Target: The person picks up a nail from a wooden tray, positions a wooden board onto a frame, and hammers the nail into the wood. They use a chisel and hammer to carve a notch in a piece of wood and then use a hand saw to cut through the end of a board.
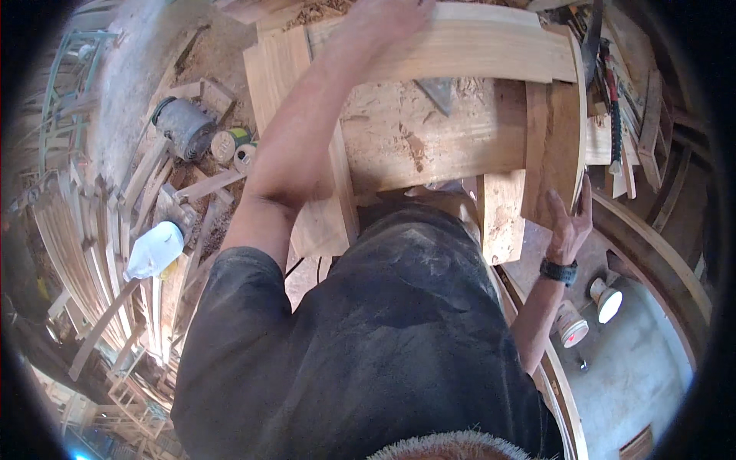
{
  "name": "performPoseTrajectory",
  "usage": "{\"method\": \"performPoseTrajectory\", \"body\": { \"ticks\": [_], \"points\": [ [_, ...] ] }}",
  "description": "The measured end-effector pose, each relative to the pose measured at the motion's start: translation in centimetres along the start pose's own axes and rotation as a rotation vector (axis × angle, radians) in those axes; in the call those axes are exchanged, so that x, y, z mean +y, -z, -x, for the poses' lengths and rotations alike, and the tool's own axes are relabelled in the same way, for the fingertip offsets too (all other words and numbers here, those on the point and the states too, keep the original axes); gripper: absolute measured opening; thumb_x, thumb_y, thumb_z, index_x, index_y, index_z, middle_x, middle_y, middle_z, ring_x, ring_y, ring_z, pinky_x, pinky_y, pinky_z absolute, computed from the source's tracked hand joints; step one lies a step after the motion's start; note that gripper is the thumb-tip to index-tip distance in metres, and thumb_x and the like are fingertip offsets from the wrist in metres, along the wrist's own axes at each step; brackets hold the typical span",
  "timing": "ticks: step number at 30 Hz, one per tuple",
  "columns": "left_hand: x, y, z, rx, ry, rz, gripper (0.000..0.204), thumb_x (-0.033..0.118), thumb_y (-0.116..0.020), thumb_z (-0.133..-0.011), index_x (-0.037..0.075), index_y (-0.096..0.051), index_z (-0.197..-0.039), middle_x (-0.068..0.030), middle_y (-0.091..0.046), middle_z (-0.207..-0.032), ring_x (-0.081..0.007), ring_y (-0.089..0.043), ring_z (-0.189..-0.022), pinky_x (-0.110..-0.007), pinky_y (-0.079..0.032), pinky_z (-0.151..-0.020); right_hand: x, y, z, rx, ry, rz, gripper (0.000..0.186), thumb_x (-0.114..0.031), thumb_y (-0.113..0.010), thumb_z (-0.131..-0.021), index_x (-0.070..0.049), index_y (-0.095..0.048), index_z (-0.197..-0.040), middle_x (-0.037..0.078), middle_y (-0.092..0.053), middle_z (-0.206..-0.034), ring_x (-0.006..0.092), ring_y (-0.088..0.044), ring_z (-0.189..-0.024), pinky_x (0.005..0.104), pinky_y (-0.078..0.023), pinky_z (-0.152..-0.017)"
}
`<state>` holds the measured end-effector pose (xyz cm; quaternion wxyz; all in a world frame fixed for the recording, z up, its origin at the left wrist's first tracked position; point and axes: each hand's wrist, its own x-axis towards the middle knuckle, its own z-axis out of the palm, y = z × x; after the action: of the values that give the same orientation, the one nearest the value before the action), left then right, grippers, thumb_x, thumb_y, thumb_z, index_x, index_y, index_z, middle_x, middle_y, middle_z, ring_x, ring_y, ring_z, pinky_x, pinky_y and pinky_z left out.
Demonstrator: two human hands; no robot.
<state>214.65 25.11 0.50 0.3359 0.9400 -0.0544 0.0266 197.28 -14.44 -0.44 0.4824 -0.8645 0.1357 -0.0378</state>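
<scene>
My left hand (395, 17) reaches to the far edge of the view, over a wide pale plank (475, 46). Its fingers are smeared and partly cut off, so their grip cannot be made out. On the right, my right hand (569, 226) pinches the near end of a brown wooden board (553, 146), thumb on its face and fingers along its outer edge. That board runs away from me and meets the plank at the far right corner. Between them lies a worktop board (429, 138) strewn with shavings. A grey triangular metal piece (437, 93) pokes out from under the plank.
At left, a grey bucket (184, 126), tins (228, 144) and a whitish plastic jug (157, 249) sit among offcuts and stacked wood strips (84, 245). Several tools, including a red-handled one (612, 84), are at far right. Curved wood pieces (652, 238) and white pots (606, 300) are at right.
</scene>
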Motion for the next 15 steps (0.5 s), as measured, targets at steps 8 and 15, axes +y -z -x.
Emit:
{"method": "performPoseTrajectory", "body": {
  "ticks": [8,15],
  "points": [
    [0.8,1.0,-0.3,-0.028,-0.028,-0.066,0.034,0.026,-0.038,-0.108,0.001,-0.054,-0.125,-0.0295,-0.06,-0.129,-0.0442,-0.056,-0.125,-0.053,-0.042,-0.106,-1.4,-4.6,0.9,0.208,0.032,-0.006,0.097,-0.026,-0.091,-0.075,0.005,-0.042,-0.153,0.025,-0.049,-0.147,0.0387,-0.05,-0.135,0.0503,-0.044,-0.111],
    [0.5,0.5,-0.9,0.022,0.084,-0.056,0.038,0.029,-0.04,-0.108,0.002,-0.053,-0.131,-0.0289,-0.062,-0.128,-0.0435,-0.056,-0.126,-0.052,-0.043,-0.106,-1.0,-3.1,0.4,0.181,0.028,0.44,0.104,-0.04,-0.091,-0.069,-0.011,-0.043,-0.157,0.032,-0.046,-0.143,0.0454,-0.042,-0.135,0.0577,-0.035,-0.112]
  ]
}}
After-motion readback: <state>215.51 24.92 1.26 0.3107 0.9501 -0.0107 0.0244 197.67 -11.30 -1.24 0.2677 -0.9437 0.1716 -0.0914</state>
